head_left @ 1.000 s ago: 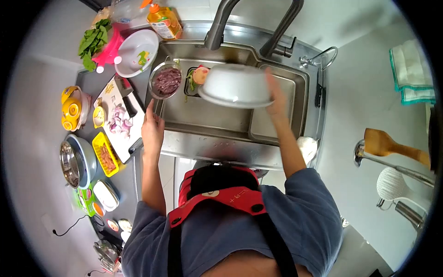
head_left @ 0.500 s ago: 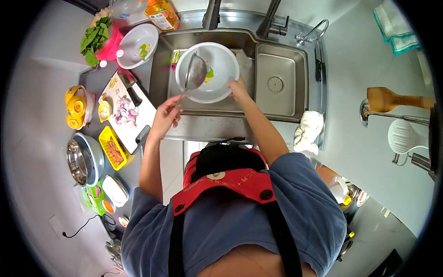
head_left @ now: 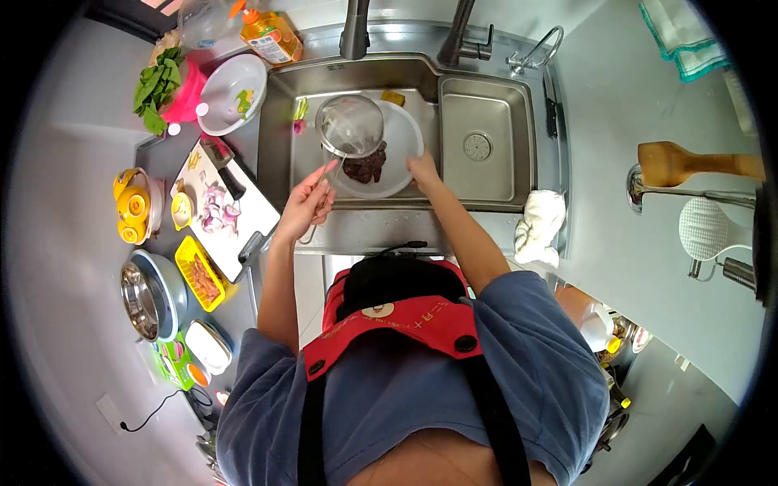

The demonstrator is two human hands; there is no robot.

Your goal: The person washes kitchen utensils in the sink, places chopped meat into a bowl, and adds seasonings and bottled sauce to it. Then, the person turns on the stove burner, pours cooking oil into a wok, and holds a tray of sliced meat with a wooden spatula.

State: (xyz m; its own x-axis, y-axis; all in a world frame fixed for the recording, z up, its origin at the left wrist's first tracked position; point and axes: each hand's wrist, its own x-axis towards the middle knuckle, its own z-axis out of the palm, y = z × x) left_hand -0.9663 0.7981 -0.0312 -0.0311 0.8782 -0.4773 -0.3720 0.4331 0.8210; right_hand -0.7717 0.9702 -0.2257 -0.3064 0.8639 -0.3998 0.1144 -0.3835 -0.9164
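My left hand (head_left: 309, 199) is closed round the wire handle of a mesh strainer (head_left: 349, 125). The strainer is over the left part of a white bowl (head_left: 405, 138) in the large sink basin, and its mesh looks see-through. A dark brown clump of food (head_left: 366, 166) lies in the bowl, partly hidden by the strainer. My right hand (head_left: 422, 171) grips the bowl's right rim, fingers partly hidden. A yellow piece (head_left: 393, 98) rests in the sink behind the bowl, and green and pink scraps (head_left: 301, 115) lie to its left.
To the left, a white cutting board (head_left: 243, 231) carries chopped onion (head_left: 219, 209) and a cleaver (head_left: 225, 168). Beside it are a yellow basket (head_left: 200, 274) of pinkish pieces and another white bowl (head_left: 232, 95). A faucet (head_left: 355, 31) overhangs the sink; a white cloth (head_left: 540, 227) lies at right.
The strainer has turned from a steep tilt to facing upward. A dark clump now shows in the bowl, where green and yellow bits showed before. My right hand stays on the rim.
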